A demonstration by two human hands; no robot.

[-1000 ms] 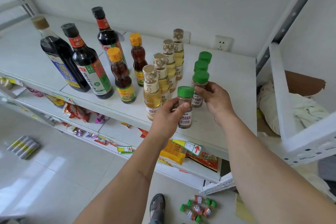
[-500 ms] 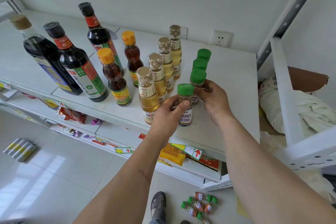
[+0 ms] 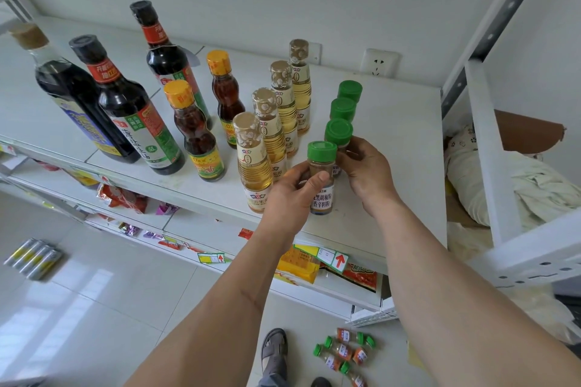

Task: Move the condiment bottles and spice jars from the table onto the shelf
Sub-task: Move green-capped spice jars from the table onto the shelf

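1. The left hand is pinching the front spice jar on the shelf; the right hand is gripping the jar behind.
2. Placement seems to be finishing; next, releasing both gently, keeping the row aligned.

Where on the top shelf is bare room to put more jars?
Bare shelf lies right of the green-lid jars, out to the post, and behind them up to the wall socket. Left of the jars it is crowded: vinegar bottles, then dark bottles. Both hands hold front jars.
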